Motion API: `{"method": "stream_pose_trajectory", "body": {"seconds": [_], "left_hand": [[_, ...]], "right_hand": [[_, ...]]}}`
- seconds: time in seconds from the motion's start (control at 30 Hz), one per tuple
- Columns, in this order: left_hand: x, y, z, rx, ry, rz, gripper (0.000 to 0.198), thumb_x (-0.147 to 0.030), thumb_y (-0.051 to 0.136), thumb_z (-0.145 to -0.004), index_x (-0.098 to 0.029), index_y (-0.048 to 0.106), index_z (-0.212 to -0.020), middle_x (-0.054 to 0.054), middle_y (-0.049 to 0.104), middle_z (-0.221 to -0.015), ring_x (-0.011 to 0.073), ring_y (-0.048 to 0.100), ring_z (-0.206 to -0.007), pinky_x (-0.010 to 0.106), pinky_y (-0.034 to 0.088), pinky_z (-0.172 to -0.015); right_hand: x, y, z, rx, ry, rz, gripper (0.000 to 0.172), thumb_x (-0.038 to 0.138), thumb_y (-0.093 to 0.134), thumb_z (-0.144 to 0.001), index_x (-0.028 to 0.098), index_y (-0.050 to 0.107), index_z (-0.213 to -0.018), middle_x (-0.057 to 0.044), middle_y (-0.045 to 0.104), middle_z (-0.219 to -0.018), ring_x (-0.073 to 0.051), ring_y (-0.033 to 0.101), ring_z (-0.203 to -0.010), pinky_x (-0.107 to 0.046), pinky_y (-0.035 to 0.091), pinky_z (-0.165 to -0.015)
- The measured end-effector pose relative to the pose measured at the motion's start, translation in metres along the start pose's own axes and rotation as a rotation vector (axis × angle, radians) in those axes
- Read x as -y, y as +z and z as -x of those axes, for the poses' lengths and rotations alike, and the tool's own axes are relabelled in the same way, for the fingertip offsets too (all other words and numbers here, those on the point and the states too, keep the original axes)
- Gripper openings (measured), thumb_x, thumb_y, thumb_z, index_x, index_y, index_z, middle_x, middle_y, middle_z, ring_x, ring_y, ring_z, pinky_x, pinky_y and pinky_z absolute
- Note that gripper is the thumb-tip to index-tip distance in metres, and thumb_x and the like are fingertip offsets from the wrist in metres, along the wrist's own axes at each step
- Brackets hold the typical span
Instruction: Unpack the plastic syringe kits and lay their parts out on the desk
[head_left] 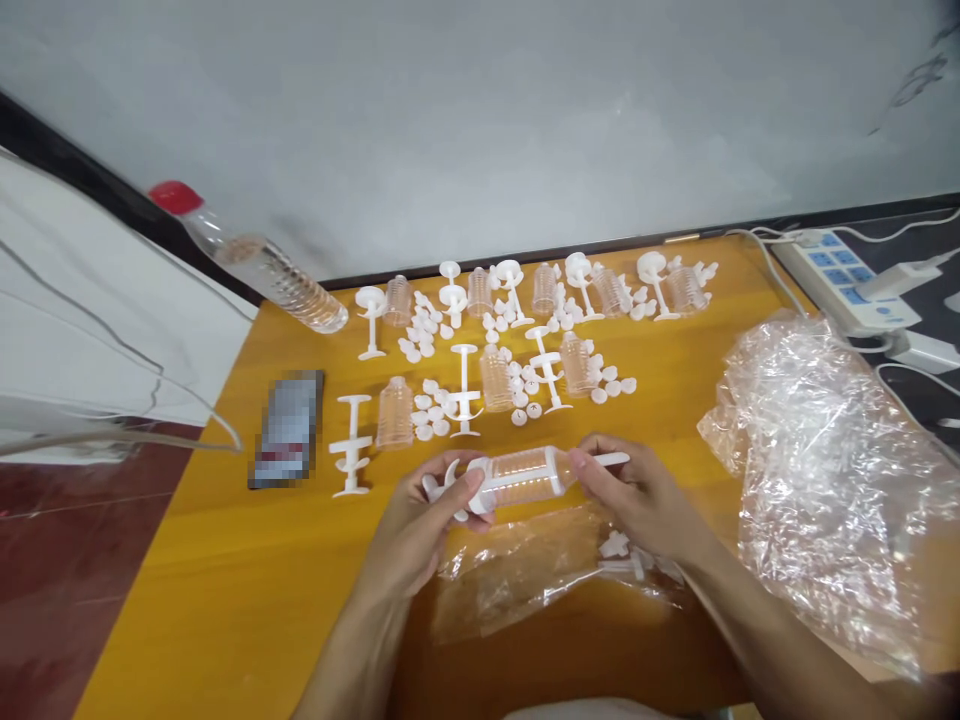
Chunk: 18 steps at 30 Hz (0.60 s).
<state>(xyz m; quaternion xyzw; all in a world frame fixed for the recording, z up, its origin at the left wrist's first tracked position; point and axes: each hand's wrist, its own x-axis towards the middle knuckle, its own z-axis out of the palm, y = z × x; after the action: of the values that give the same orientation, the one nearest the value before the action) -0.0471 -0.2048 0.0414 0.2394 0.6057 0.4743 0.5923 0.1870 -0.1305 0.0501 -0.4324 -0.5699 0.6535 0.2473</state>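
Between my hands, above the table's front part, lies a clear ribbed icing syringe [521, 480], held nearly level. My left hand [431, 520] is closed round its white plunger end, thumb on the white collar. The fingers of my right hand [637, 490] pinch the narrow clear neck at the other end, where a slim white piece [615, 458] sticks out past them. Below the hands lies a flat clear plastic bag [510, 575], with small white parts [619, 545] at its right. Behind stand rows of clear barrels [395, 412], white plungers [351, 445] and small white nozzle tips [431, 410].
A water bottle [277, 280] with a red cap leans at the back left, near a blurred-out dark packet or phone [286, 430]. Crumpled clear plastic wrap [817, 480] covers the right side. A power strip [847, 280] with plugs and cables sits behind it.
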Motion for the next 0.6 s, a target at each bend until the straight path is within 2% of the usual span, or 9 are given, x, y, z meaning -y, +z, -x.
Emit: {"method": "stream_pose_trajectory", "body": {"seconds": [0.07,0.1,0.17,0.23,0.3,0.33,0.4,0.47,0.6], "left_hand": [[-0.001,-0.003,-0.001,0.008,0.002,-0.004,0.049,-0.052,0.089,-0.074,-0.015,0.075,-0.102,0.003,0.073,-0.077,0.0115,0.066,-0.055,0.021,0.059,-0.052],[-0.001,-0.005,0.000,0.003,0.050,-0.026,0.047,-0.048,0.090,-0.073,-0.016,0.075,-0.103,0.003,0.074,-0.080,0.0114,0.067,-0.057,0.020,0.059,-0.054],[0.000,-0.007,0.002,-0.008,0.238,-0.100,0.040,-0.034,0.094,-0.071,-0.019,0.076,-0.104,0.004,0.078,-0.094,0.0134,0.073,-0.074,0.020,0.062,-0.067],[0.000,-0.008,0.006,0.033,0.452,-0.183,0.036,-0.019,0.093,-0.069,-0.022,0.077,-0.102,0.005,0.080,-0.109,0.0169,0.076,-0.099,0.022,0.061,-0.086],[-0.001,-0.008,0.009,0.098,0.582,-0.228,0.035,-0.013,0.090,-0.070,-0.024,0.078,-0.100,0.007,0.079,-0.119,0.0198,0.073,-0.113,0.025,0.059,-0.096],[-0.001,-0.008,0.010,0.114,0.596,-0.242,0.034,-0.013,0.090,-0.071,-0.024,0.078,-0.101,0.007,0.079,-0.119,0.0205,0.073,-0.113,0.027,0.060,-0.096],[-0.003,-0.007,0.013,0.093,0.527,-0.275,0.035,-0.016,0.090,-0.071,-0.023,0.079,-0.103,0.007,0.080,-0.113,0.0198,0.075,-0.103,0.026,0.062,-0.088],[-0.003,-0.007,0.014,0.049,0.377,-0.266,0.037,-0.024,0.092,-0.071,-0.022,0.079,-0.105,0.005,0.079,-0.102,0.0175,0.074,-0.086,0.024,0.063,-0.077],[-0.004,-0.006,0.011,0.007,0.110,-0.080,0.043,-0.044,0.092,-0.071,-0.018,0.078,-0.102,0.003,0.073,-0.085,0.0148,0.067,-0.063,0.026,0.061,-0.057]], "right_hand": [[0.000,-0.001,0.001,0.033,-0.016,0.004,0.049,0.065,0.067,-0.090,0.018,0.057,-0.083,0.007,0.035,-0.059,-0.005,0.025,-0.050,-0.021,0.018,-0.045],[0.000,-0.001,0.001,0.033,-0.021,-0.001,0.048,0.064,0.068,-0.090,0.018,0.059,-0.085,0.007,0.039,-0.060,-0.005,0.028,-0.050,-0.020,0.020,-0.045],[-0.002,-0.002,0.000,0.015,-0.027,-0.014,0.050,0.066,0.064,-0.092,0.017,0.059,-0.082,0.005,0.046,-0.060,-0.006,0.037,-0.050,-0.020,0.028,-0.047],[-0.005,-0.003,0.000,-0.031,-0.016,-0.018,0.056,0.069,0.057,-0.095,0.017,0.056,-0.072,0.003,0.049,-0.058,-0.006,0.043,-0.050,-0.021,0.033,-0.049],[-0.005,-0.004,0.000,-0.066,0.018,-0.005,0.063,0.071,0.054,-0.096,0.018,0.050,-0.063,0.003,0.045,-0.052,-0.006,0.040,-0.047,-0.021,0.032,-0.048],[-0.005,-0.004,0.001,-0.068,0.039,0.006,0.065,0.072,0.054,-0.095,0.018,0.047,-0.061,0.004,0.042,-0.050,-0.005,0.037,-0.045,-0.021,0.029,-0.047],[-0.001,-0.005,0.003,-0.055,0.066,0.032,0.067,0.072,0.055,-0.094,0.018,0.043,-0.058,0.005,0.038,-0.047,-0.004,0.032,-0.043,-0.021,0.026,-0.045],[0.003,-0.005,0.005,-0.048,0.065,0.057,0.067,0.072,0.056,-0.094,0.018,0.042,-0.057,0.005,0.039,-0.046,-0.004,0.032,-0.043,-0.020,0.026,-0.045],[0.005,-0.003,0.011,-0.037,0.056,0.078,0.058,0.067,0.065,-0.090,0.017,0.054,-0.062,0.004,0.048,-0.051,-0.006,0.040,-0.045,-0.020,0.032,-0.046]]}}
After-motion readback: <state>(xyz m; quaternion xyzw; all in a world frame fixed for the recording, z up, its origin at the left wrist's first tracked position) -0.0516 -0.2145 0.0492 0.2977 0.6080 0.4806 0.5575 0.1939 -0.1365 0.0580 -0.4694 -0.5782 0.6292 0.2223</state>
